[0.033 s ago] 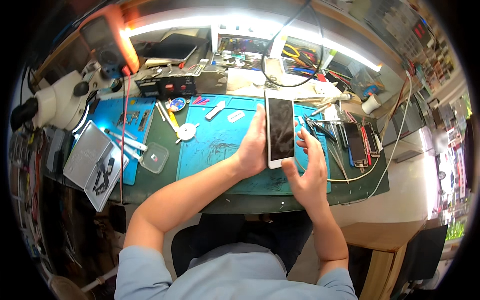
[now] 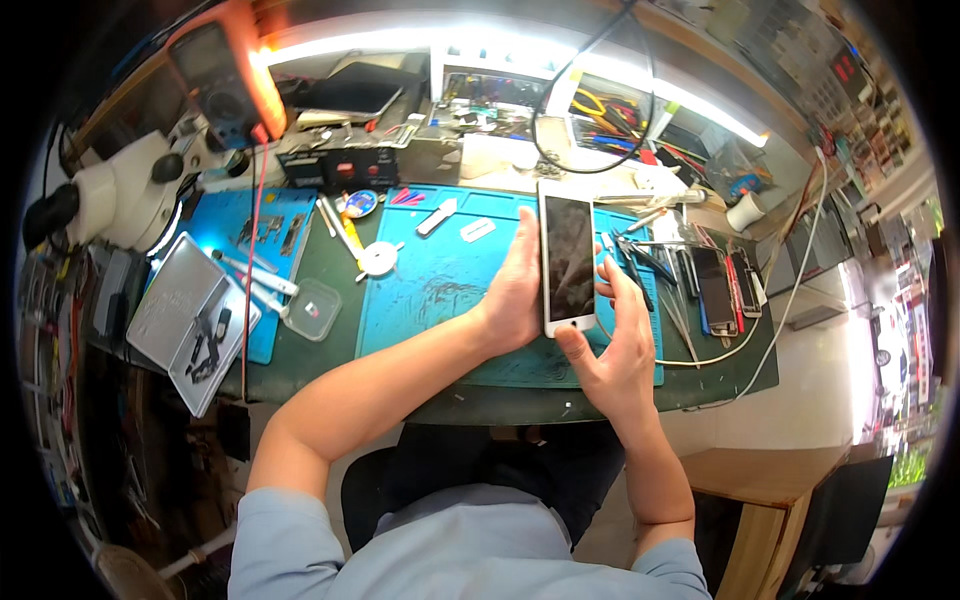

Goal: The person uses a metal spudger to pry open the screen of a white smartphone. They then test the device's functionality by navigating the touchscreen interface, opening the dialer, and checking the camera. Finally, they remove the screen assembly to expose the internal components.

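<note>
A white-framed smartphone (image 2: pixel 568 258) with a dark, reflective screen is held upright above the blue work mat (image 2: pixel 420 310). My left hand (image 2: pixel 512 297) grips it along the left edge, thumb pointing up beside the frame and the other fingers hidden behind. My right hand (image 2: pixel 618 345) is closed about the lower right of the phone. Its thumb tip rests at the bottom edge, while the bent fingers lie close along the right side. How firmly those fingers press cannot be seen.
Left of the mat are a microscope (image 2: pixel 120 200), an open grey case (image 2: pixel 185 310) with small parts, and a clear box (image 2: pixel 313 310). Pliers (image 2: pixel 645 258), tweezers and other phones (image 2: pixel 712 290) lie right. A multimeter (image 2: pixel 215 85) and black cable loop (image 2: pixel 540 130) are beyond.
My right thumb has shifted slightly left along the bottom of the smartphone. The whole view has moved a little; both hands stay at the phone.
</note>
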`<state>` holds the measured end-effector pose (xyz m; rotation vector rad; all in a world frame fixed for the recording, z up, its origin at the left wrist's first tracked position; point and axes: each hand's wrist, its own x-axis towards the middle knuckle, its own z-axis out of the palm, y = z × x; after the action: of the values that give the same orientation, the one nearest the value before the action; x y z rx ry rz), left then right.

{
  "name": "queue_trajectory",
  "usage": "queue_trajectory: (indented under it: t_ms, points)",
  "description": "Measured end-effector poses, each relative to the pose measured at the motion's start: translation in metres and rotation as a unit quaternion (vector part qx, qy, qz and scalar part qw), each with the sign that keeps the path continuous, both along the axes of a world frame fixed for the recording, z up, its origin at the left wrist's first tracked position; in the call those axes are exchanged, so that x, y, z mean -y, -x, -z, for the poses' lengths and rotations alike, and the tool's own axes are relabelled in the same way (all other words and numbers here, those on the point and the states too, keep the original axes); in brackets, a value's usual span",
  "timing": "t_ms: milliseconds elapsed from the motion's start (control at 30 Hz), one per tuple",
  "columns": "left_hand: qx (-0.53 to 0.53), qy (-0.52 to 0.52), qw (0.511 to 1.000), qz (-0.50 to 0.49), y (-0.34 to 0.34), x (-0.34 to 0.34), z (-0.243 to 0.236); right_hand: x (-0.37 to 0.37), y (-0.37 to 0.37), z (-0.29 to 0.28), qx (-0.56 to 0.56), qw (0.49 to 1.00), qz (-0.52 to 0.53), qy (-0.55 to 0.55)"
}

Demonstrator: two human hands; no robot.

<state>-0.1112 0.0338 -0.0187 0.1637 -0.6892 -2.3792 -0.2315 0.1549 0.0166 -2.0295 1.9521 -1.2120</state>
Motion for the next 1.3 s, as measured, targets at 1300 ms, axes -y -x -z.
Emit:
queue_trajectory:
  t_ms: [1300]
  points:
    - [0.155,-0.072,0.985,0.018,-0.171,-0.025,-0.022,-0.008,0.004,-0.025,-0.105,0.95,-0.212,-0.203]
